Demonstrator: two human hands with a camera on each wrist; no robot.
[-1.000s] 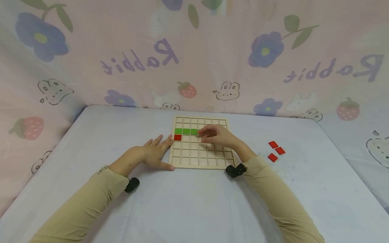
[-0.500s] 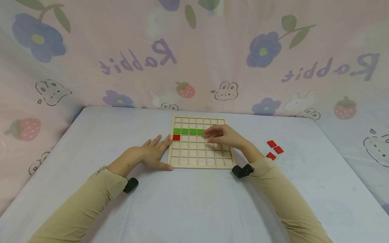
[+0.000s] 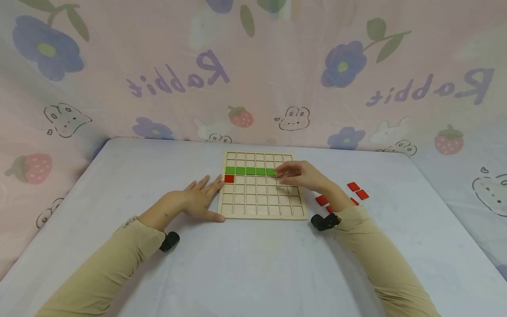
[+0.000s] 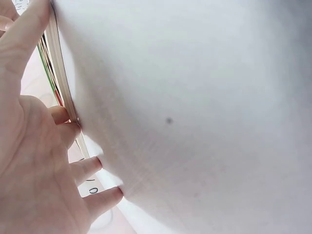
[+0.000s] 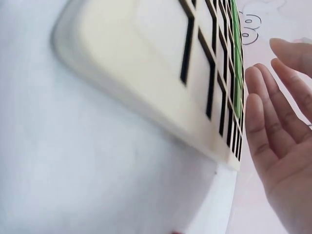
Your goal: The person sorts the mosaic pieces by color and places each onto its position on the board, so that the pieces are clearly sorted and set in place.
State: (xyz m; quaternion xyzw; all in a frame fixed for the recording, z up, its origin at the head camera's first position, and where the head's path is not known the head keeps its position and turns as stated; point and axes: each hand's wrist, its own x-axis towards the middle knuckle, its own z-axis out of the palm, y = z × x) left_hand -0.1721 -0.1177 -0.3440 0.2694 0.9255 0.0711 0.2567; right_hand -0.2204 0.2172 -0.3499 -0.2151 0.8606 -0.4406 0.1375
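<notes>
A pale wooden grid board (image 3: 257, 217) lies flat, with a row of green tiles (image 3: 250, 171) running from its left side and one red tile (image 3: 229, 178) just below the first. My left hand (image 3: 196, 202), fingers spread, rests on the table against the board's left edge; the left wrist view shows fingertips of the hand (image 4: 39, 165) by that edge (image 4: 62, 68). The right hand (image 3: 303, 175) hovers over the board's right part, fingers loosely bent at the right end of the green row. In the right wrist view no tile shows in the hand (image 5: 292, 141).
Several loose red tiles (image 3: 362, 194) lie on the white table (image 3: 253, 264) right of the board, some partly hidden by the right forearm. A patterned cloth (image 3: 253, 66) hangs behind the table. Each wrist carries a small black device (image 3: 169, 241).
My right hand has moved right along the row, and more green tiles show to its left. More red tiles now show beside the right forearm. The left hand has stayed in place.
</notes>
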